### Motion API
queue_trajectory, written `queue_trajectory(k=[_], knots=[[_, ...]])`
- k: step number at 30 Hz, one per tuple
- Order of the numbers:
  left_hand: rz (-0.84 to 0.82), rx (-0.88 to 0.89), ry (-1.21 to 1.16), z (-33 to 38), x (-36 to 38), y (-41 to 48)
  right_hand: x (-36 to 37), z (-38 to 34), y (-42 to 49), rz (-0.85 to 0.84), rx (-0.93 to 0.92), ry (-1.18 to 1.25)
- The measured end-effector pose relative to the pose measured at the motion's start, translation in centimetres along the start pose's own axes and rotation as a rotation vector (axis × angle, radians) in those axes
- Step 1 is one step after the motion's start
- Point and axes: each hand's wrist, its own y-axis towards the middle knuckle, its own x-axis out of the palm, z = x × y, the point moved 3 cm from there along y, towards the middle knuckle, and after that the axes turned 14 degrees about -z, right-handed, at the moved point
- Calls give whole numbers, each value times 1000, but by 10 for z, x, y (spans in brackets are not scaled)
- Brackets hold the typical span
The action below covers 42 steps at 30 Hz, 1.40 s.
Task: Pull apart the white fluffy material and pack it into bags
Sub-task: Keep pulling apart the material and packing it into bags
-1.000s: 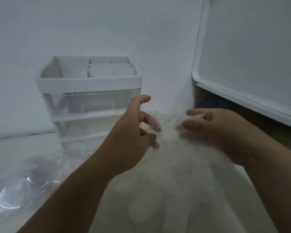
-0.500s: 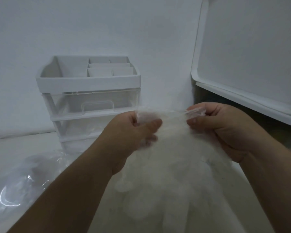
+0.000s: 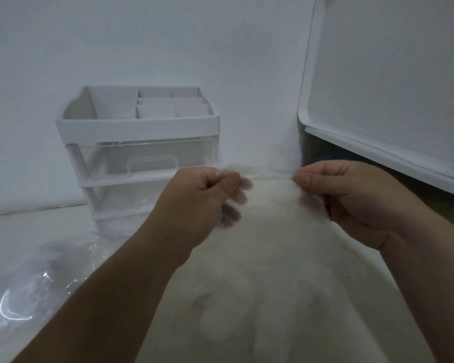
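White fluff in left hand, right hand, clear bag nearby

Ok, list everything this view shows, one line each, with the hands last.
white fluffy material: one mass, white, centre, stretched between both hands and spreading down towards the camera
clear plastic bag: one crumpled heap, transparent, lower left on the table; number of bags unclear
drawer organiser: one, white frame with clear drawers, back left against the wall
lid-like panel: one, white, upper right, tilted
table: one, white, beneath everything
wall: white, behind
left hand: one, pinches the material's upper left edge
right hand: one, pinches its upper right edge
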Motion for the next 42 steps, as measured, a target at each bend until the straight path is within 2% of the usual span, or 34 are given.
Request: queue_trajectory(k=[5,8,10,12,15,19,23,25,31,33,36,38,42], knots=[[45,41,119,0,-1,0,-7,0,2,83,-125,161],[56,86,108,3,-2,0,-2,2,0,-74,-25,210],[57,126,106,6,-1,-1,3,7,-4,-192,112,56],[95,155,111,8,-2,-2,10,9,-6,-278,139,-132],[212,160,128,8,-8,-3,10,7,-6,-310,101,-184],[372,201,244,10,-22,-6,0,3,-12,-390,155,-418],[370,215,363,14,-19,-8,-7,0,-20,-440,229,-629],[332,229,357,15,-15,-7,-4,-2,-17,-390,165,-581],[225,327,492,13,2,-7,16,2,-3,-138,46,-102],[172,337,452,11,4,-7,17,1,-3,-83,17,-42],[-96,184,307,7,6,-4,11,-8,-4,-16,-29,37],[-217,32,403,5,5,-6,4,-12,-7,54,-60,69],[-189,-50,492,3,-7,-5,-8,-16,-13,159,-86,100]])
